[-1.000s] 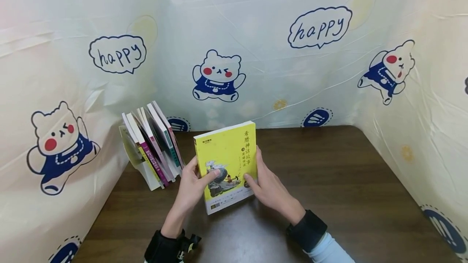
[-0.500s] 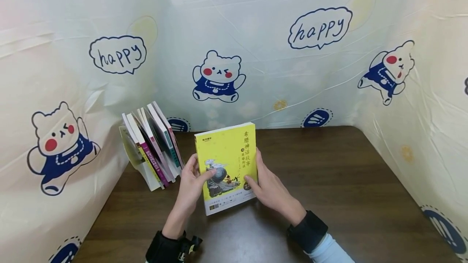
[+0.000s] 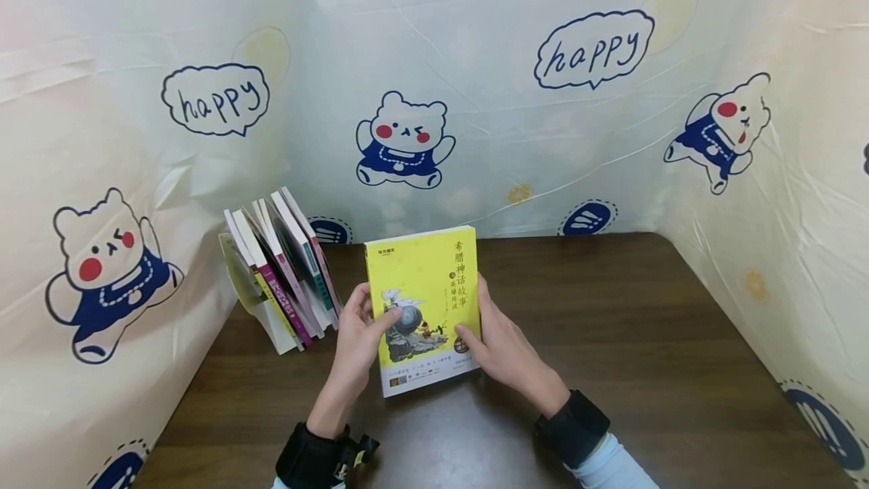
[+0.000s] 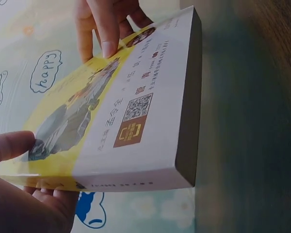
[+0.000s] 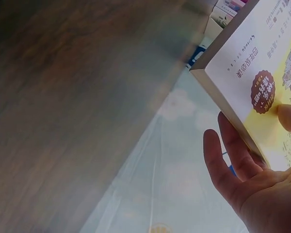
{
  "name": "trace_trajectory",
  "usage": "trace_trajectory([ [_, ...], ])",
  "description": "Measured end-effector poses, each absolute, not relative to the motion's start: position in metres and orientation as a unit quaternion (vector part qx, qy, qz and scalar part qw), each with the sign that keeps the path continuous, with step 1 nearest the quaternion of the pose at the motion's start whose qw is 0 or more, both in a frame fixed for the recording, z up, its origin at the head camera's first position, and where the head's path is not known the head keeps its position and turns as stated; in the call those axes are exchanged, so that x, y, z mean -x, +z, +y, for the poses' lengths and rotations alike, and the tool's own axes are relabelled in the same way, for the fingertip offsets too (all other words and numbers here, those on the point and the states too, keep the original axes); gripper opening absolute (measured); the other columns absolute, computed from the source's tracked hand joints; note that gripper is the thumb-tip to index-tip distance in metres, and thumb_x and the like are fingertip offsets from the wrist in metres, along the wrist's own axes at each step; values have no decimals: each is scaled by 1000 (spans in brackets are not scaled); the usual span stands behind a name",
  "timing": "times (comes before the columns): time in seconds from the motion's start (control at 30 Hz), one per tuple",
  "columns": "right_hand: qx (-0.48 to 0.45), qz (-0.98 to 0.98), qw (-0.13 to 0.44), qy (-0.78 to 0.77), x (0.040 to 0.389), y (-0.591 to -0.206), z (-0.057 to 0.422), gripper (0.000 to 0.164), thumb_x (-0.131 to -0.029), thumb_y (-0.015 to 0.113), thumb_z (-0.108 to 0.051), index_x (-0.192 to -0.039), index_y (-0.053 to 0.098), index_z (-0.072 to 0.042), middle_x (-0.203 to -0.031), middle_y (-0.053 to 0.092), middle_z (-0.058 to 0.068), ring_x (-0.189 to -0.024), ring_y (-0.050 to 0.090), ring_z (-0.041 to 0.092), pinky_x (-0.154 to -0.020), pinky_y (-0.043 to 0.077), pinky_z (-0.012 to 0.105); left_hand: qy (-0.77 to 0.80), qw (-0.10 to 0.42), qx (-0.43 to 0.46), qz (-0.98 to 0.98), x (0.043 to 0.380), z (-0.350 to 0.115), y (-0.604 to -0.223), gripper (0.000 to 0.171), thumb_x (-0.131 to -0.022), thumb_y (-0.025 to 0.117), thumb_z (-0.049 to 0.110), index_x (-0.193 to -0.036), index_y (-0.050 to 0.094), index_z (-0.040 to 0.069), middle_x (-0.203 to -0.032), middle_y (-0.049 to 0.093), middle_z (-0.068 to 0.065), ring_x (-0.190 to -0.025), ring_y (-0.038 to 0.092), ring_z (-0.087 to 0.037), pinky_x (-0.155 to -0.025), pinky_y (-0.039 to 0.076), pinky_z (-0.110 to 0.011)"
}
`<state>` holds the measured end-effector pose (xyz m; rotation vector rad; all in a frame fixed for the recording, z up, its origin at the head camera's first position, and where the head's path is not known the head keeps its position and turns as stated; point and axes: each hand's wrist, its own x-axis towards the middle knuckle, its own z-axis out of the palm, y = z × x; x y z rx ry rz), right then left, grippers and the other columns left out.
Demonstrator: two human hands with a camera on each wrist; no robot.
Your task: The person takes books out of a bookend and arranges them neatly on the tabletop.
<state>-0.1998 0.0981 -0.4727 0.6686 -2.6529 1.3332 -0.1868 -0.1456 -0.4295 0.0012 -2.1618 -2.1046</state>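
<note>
A thick yellow paperback book with a white band along its bottom is held up over the table, its illustrated front cover facing the head camera. My left hand grips its left side, thumb on the cover picture and fingers behind the spine. On the opposite side my right hand pinches the book, thumb on the cover near a round dark red badge. In the left wrist view the book's bottom edge shows, with a QR code printed on the white band.
At the table's back left, a row of several books leans upright between a bookend's sides. The brown wooden table is bordered by a pale printed cloth at the back and both sides.
The book has shifted very slightly to the right and turned a little more upright, with both hands keeping their hold. The row of books stays put.
</note>
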Motion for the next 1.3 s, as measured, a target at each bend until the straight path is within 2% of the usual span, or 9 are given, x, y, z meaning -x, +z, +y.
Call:
trace_trajectory([
  [0.3, -216, -872, 49, 437, 201, -470, 99, 100, -102, 67, -22, -166, -8, -36, -142, 57, 11, -104, 64, 21, -81, 58, 41, -696, 104, 4, -711, 188, -137, -433, 44, -99, 65, -1, -140, 51, 7, -127, 71, -19, -96, 75, -21, -75, 63, -26],
  [0.57, -215, -873, 53, 436, 201, -469, 100, 99, -101, 69, -20, -167, -4, -32, -132, 59, 10, -98, 65, 20, -76, 59, 39, -677, 104, 4, -728, 190, -134, -438, 48, -101, 63, 1, -146, 47, 12, -127, 70, -18, -103, 74, -33, -75, 63, -26],
  [0.67, -213, -872, 49, 438, 202, -470, 100, 98, -101, 68, -20, -167, -4, -34, -131, 59, 8, -98, 65, 19, -76, 59, 38, -662, 101, 1, -743, 190, -133, -438, 53, -102, 62, 3, -150, 44, 15, -128, 68, -17, -105, 72, -33, -78, 63, -32],
  [0.9, -201, -873, 55, 441, 203, -472, 102, 99, -101, 68, -20, -166, -4, -38, -133, 58, 6, -101, 63, 18, -79, 58, 39, -589, 92, -24, -802, 191, -130, -441, 70, -104, 64, 16, -164, 29, 23, -144, 61, -19, -108, 71, -33, -84, 64, -54],
  [1.0, -192, -878, 60, 435, 204, -471, 103, 99, -101, 68, -21, -166, -4, -38, -129, 59, 5, -99, 63, 18, -77, 57, 38, -574, 86, -22, -814, 192, -128, -442, 73, -105, 63, 18, -166, 24, 28, -142, 63, -19, -108, 72, -34, -86, 63, -57],
  [1.13, -178, -885, 64, 426, 202, -470, 103, 99, -100, 69, -22, -167, -3, -35, -126, 58, 6, -98, 63, 20, -75, 56, 37, -570, 72, -5, -819, 192, -127, -444, 78, -105, 62, 14, -166, 17, 30, -135, 65, -20, -108, 72, -34, -89, 62, -59],
  [1.3, -153, -898, 66, 407, 201, -469, 104, 99, -100, 70, -24, -168, -1, -32, -131, 57, 8, -100, 61, 21, -76, 55, 38, -577, 52, 17, -815, 191, -124, -447, 87, -100, 64, 4, -166, 11, 25, -136, 60, -22, -113, 68, -38, -92, 58, -63],
])
